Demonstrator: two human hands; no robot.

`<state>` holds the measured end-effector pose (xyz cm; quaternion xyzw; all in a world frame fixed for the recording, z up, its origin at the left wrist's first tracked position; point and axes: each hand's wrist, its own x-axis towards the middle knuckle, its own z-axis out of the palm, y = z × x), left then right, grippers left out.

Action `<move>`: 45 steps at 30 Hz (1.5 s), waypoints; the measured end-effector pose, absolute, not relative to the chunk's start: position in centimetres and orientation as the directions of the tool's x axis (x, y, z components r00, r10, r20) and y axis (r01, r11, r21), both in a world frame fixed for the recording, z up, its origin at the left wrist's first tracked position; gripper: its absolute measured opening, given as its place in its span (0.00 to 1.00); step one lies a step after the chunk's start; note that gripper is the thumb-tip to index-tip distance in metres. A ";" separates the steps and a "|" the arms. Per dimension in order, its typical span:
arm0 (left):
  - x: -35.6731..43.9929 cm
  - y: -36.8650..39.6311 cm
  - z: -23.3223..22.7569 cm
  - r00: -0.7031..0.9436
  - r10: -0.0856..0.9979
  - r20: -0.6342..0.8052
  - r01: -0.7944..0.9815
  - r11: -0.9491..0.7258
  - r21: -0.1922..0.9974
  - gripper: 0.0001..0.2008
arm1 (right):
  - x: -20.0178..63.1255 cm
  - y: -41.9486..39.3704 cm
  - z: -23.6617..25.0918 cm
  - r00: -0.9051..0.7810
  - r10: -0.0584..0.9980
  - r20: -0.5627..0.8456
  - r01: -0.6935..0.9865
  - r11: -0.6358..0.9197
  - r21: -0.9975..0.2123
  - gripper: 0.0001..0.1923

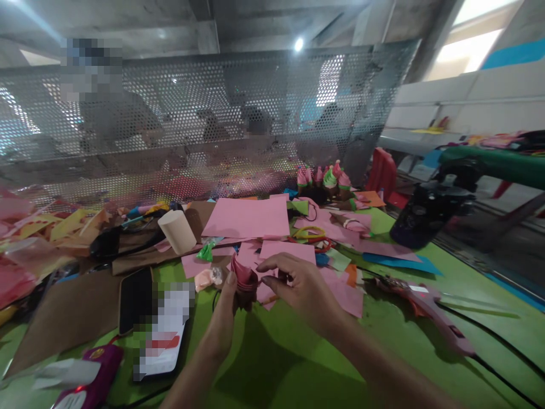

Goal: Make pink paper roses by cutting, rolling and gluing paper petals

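My left hand [226,307] is closed around a small paper craft [243,278], with swirled pink layers on top and a brown lower part, like a cupcake. Just to its right is my right hand [302,287], its index finger and thumb apart and pointing at the pink swirl. Nothing shows between those fingertips. Behind the hands lie pink paper sheets [247,216]. A clump of green film [206,251] and a pale pink lump in clear wrap [206,279] lie left of the craft.
A pink glue gun [443,324] with a black cord rests at right, near a dark jug [430,213]. Two phones, a black one [135,301] and a lit one [166,335], lie at left. Finished swirled crafts [330,177] stand before a perforated metal screen [191,136].
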<state>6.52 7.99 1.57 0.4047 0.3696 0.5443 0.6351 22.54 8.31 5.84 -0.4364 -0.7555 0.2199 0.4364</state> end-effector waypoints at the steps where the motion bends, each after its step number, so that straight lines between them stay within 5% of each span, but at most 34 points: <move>1: 6.5 8.1 1.4 0.134 0.991 -0.027 -0.398 0.078 0.914 0.24 | 22.5 8.3 5.9 -0.241 0.849 0.471 0.465 0.527 -0.711 0.10; 12: 6.1 10.1 -0.2 0.089 0.994 -0.068 -0.302 0.092 0.949 0.27 | 26.4 7.9 7.3 -0.111 0.850 0.515 0.609 0.468 -0.641 0.08; 19: 5.7 10.7 -0.2 0.183 0.976 -0.116 -0.325 0.171 0.930 0.28 | 37.4 1.3 6.4 0.246 0.881 0.404 0.878 -0.027 -0.477 0.14; 23: 5.6 9.5 0.1 0.091 0.994 -0.068 -0.306 0.092 0.948 0.30 | 41.4 -2.3 5.1 0.498 0.823 0.275 0.852 -0.404 -0.334 0.16; 26: 5.7 8.1 0.6 0.047 0.999 -0.028 -0.293 0.040 0.955 0.28 | 42.3 -3.3 3.9 0.580 0.802 0.143 0.796 -0.521 -0.307 0.17; 33: 5.4 7.9 0.5 0.123 0.992 0.015 -0.282 0.020 0.959 0.27 | 43.7 -2.5 2.6 0.581 0.814 -0.006 0.690 -0.497 -0.526 0.11; 37: 5.6 8.0 0.6 0.122 0.992 -0.005 -0.316 0.044 0.948 0.28 | 43.1 -2.6 3.9 0.555 0.829 0.065 0.654 -0.387 -0.650 0.13; 40: 5.9 7.8 1.0 0.128 0.992 0.002 -0.336 0.042 0.941 0.27 | 41.0 -2.7 5.4 0.523 0.845 0.111 0.341 -0.088 -0.936 0.18; 45: 6.0 8.2 1.1 0.116 0.993 0.022 -0.356 0.021 0.934 0.26 | 36.4 -1.2 6.8 0.351 0.936 -0.021 -0.038 -0.009 -0.999 0.14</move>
